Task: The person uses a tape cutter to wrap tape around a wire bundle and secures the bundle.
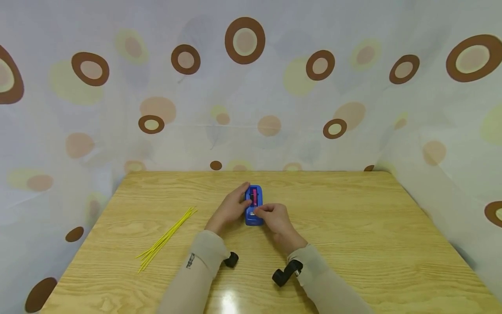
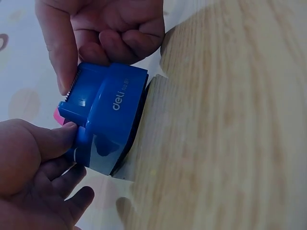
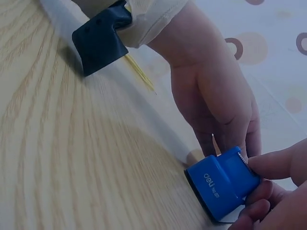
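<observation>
Blue plastic catches our eye first: a small tape dispenser (image 1: 254, 206) sits upright near the middle of the wooden desk (image 1: 353, 226), a little toward the far edge, with a pink roll (image 1: 255, 196) showing in its top. We see both hands gathered on it. The left hand (image 1: 231, 208) lies against the dispenser's left side; in the left wrist view its thumb presses the end of the blue body beside the pink roll, and the other fingers (image 2: 72, 203) are loosely curled below it, so this hand steadies the dispenser rather than wrapping it. The right hand (image 1: 274, 216) comes in from the near right with its fingers curled, and in the right wrist view a fingertip (image 3: 273, 163) rests at the toothed cutting edge on top of the dispenser, with the other fingers tucked against its end. We cannot tell whether any tape is pinched between those fingertips. Well apart from the hands, on the left part of the desk, lies a loose bundle of thin yellow sticks (image 1: 166, 239). Behind the desk hangs a pale curtain (image 1: 251, 87) with brown and yellow circles.
</observation>
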`<state>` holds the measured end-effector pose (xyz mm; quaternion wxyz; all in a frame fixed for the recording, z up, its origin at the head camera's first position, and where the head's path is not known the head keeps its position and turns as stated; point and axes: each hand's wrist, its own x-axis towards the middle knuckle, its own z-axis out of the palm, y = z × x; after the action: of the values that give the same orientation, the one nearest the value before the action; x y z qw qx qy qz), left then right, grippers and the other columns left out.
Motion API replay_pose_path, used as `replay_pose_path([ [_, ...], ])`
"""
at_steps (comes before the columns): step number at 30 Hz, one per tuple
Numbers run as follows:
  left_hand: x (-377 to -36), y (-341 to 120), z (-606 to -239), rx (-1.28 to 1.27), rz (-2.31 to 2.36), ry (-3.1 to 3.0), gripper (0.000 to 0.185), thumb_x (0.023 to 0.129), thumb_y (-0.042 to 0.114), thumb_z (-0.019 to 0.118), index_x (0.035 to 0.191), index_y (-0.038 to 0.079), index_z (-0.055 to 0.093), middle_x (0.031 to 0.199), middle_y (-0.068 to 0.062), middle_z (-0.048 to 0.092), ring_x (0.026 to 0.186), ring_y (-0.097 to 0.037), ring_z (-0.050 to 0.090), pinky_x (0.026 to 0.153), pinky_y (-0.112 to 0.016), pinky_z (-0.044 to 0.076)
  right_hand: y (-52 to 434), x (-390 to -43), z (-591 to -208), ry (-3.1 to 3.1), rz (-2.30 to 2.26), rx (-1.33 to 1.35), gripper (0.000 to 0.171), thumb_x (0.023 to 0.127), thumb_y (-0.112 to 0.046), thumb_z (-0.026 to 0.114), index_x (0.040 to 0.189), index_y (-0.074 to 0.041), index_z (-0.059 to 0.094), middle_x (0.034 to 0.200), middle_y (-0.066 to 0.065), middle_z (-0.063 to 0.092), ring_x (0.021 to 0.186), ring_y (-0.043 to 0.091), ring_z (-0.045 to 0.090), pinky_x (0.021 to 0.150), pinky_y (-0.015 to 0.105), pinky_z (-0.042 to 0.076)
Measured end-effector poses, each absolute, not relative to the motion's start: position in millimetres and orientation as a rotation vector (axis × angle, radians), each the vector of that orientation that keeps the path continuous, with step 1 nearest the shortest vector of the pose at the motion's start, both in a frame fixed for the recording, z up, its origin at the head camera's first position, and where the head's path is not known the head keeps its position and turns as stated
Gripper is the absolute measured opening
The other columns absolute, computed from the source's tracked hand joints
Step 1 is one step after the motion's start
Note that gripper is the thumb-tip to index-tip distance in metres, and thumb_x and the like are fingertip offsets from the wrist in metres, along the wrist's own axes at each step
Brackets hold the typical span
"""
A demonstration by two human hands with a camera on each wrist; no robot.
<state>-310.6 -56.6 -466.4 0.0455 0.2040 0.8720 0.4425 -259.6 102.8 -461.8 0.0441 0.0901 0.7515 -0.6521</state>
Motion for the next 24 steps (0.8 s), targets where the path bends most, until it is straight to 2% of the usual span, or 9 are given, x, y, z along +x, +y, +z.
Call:
replay_pose_path([
  [3,-310.7,-54.7,-465.6,0.618,1.366,2.662,0.057,0.102,0.009,0.053,0.153,0.0,0.029,0.158,-0.016,0.027,0.146,-0.029,0.023,0.116,-0.042,0.02,103.9,-259.4,-460.5,2.276,-2.002,0.294,0.017,0.092,-0.008,0.069,0.099,0.007,0.071,0.103,0.013,0.065,0.09,0.019,0.056,0.078,0.031,0.049],
  [10,-309.3,-53.2,-462.2,0.602,1.347,2.66,0.057,0.102,0.005,0.052,0.153,0.0,0.029,0.159,-0.015,0.025,0.146,-0.027,0.022,0.116,-0.041,0.019,106.3,-260.3,-458.2,2.207,-2.039,0.327,0.023,0.094,-0.014,0.069,0.102,0.007,0.069,0.1,0.009,0.062,0.089,0.019,0.048,0.078,0.033,0.04],
  [24,-308.2,-56.6,-461.2,0.573,1.356,2.606,0.058,0.102,0.003,0.051,0.155,0.003,0.027,0.16,-0.011,0.024,0.147,-0.026,0.019,0.117,-0.041,0.017,105.6,-254.7,-456.3,2.229,-1.971,0.359,0.03,0.094,-0.02,0.068,0.105,0.008,0.07,0.109,0.011,0.06,0.096,0.022,0.044,0.079,0.033,0.037],
])
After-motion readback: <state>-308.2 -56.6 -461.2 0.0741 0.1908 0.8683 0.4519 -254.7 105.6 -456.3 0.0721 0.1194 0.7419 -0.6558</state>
